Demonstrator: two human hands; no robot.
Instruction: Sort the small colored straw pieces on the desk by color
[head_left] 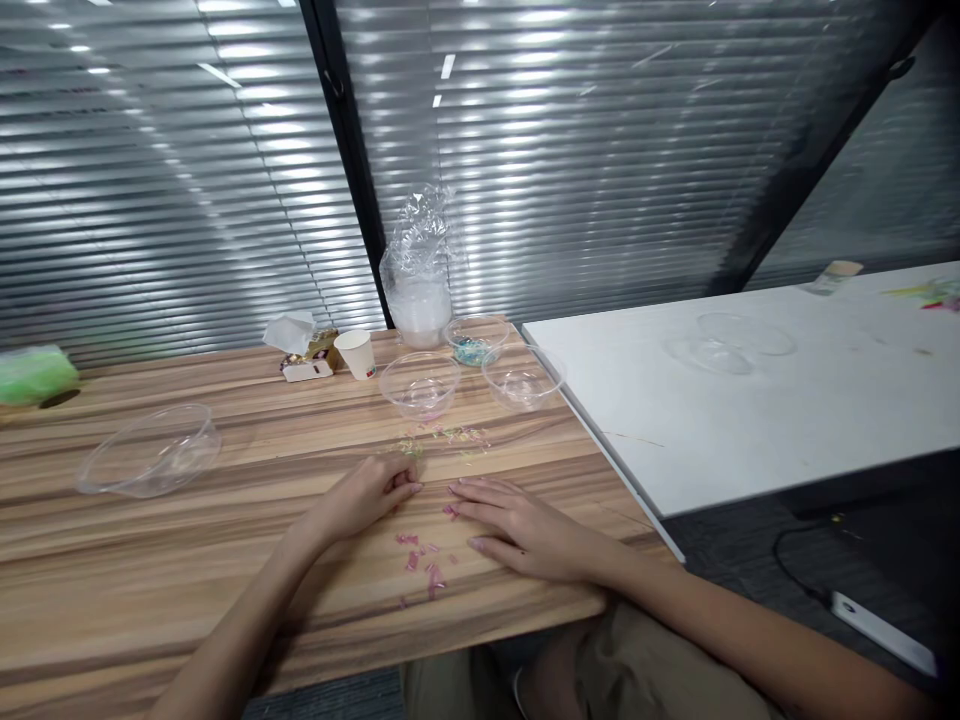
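Observation:
My left hand rests on the wooden table with its fingers curled inward, fingertips near a small pile of pink beads. My right hand lies flat on the table, fingers stretched toward the left, one fingertip touching a pink bead. Between and just below both hands lie the pink beads. Farther back a scatter of pale yellow and mixed beads lies on the wood. Behind it stand three clear plastic bowls: one with a few pink bits, one nearly empty, one holding blue beads.
A large clear bowl lies at the left. A paper cup, a tissue pack and a clear plastic bag of white material stand at the back. A white table adjoins on the right. A green object sits far left.

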